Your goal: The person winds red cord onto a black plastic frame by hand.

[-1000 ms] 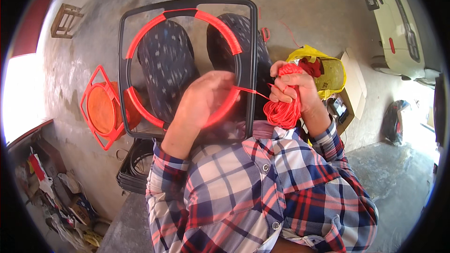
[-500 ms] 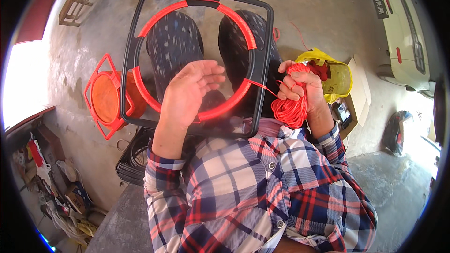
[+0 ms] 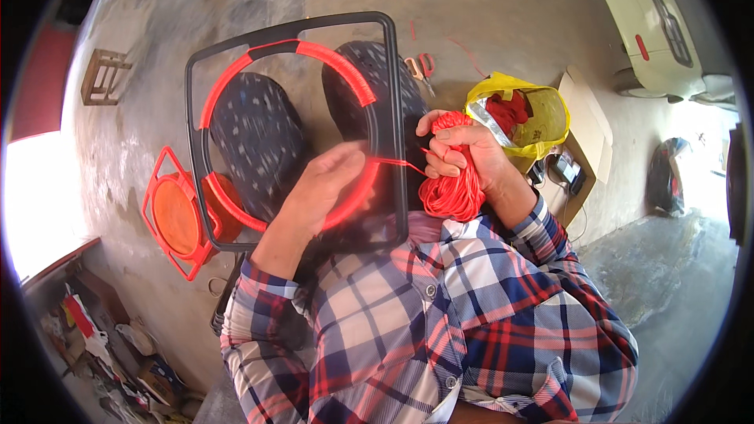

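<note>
A black square frame (image 3: 393,94) with an inner ring partly wound in red cord (image 3: 338,63) rests on my knees. My left hand (image 3: 326,188) lies on the ring's lower right part, fingers closed around it and the cord there. A taut red strand (image 3: 400,162) runs from it to a bundle of red cord (image 3: 449,188) that my right hand (image 3: 463,149) grips beside the frame's right edge. My checked shirt sleeves fill the lower view.
An orange frame with a round middle (image 3: 177,220) lies on the concrete floor at the left. A yellow bag with red cord (image 3: 522,114) and cardboard (image 3: 585,118) sit at the right. Scissors (image 3: 420,71) lie behind the frame. Clutter fills the lower left.
My left hand has moved down and right along the ring, from open above it to closed on its lower right part. The right hand with the bundle stays beside the frame.
</note>
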`<state>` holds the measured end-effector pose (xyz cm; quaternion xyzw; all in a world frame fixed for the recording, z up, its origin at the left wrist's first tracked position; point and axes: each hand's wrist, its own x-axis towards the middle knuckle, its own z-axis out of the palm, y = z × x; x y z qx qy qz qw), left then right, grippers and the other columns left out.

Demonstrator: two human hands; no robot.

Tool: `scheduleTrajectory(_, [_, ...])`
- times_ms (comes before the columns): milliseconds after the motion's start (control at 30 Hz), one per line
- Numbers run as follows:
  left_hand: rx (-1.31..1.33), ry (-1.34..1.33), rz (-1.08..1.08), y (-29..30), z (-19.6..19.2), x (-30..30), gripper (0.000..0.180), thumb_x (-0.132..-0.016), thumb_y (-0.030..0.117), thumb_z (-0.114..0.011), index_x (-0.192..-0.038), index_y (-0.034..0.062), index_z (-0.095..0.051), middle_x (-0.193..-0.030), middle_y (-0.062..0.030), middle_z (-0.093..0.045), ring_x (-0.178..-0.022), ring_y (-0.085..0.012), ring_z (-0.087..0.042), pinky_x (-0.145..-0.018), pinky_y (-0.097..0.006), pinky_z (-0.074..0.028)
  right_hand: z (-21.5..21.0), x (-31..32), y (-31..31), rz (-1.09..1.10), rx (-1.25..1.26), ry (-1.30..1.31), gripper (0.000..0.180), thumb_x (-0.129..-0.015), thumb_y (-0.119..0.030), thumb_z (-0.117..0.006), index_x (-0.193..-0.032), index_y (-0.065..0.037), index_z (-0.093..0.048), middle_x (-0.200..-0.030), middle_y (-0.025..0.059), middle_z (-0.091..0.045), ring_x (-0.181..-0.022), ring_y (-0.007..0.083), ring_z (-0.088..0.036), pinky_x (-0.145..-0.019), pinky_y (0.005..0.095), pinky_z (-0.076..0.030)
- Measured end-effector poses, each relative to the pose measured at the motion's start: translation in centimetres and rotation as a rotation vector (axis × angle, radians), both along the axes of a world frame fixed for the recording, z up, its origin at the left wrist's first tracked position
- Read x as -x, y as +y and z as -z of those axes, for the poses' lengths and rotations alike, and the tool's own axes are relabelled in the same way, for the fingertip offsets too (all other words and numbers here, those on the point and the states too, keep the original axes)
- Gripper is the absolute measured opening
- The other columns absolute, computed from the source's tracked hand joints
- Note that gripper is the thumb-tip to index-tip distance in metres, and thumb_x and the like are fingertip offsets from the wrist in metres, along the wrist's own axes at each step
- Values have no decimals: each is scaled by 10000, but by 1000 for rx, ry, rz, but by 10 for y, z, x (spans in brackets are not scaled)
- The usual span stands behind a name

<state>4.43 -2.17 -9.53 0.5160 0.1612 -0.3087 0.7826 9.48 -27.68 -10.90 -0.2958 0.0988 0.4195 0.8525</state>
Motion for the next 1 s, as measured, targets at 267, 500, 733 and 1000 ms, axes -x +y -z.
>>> scheduleTrajectory(267, [-83, 97, 92, -9, -7, -8, 286, -985, 277, -532, -936, 2, -593, -740, -82, -624, -583, -149, -621, -515, -246, -511, -5, -9, -7, 84, -29, -67, 215, -860, -83, -507, -1046, 17, -551, -505, 17, -403, -442, 139, -391, -533, 311, -345])
scheduleTrajectory(500, [-3, -13, -84, -7, 7, 23, 270, -989, 217, -506, -898, -29, -569, -677, -105, -605, -494, -145, -534, -534, -255, -466, -33, -6, 6, 41, 44, -194, 227, -828, -46, -528, -1035, 47, -536, -497, 35, -429, -433, 141, -406, -532, 324, -370])
scheduleTrajectory(733, [34, -55, -144, -8, 4, 23, 247, -977, 196, -510, -874, -21, -568, -663, -102, -601, -489, -147, -526, -554, -268, -460, -19, -19, -9, 181, 80, -97, 235, -821, -37, -541, -1034, 63, -525, -510, 47, -448, -440, 157, -405, -563, 329, -396])
scheduleTrajectory(1000, [102, -24, -243, -8, 7, 18, 168, -959, 170, -533, -931, 8, -569, -653, -116, -612, -486, -166, -562, -468, -269, -455, -57, 5, 1, 91, 213, -404, 198, -838, -34, -638, -1009, 32, -563, -509, 36, -461, -467, 142, -421, -544, 292, -379])
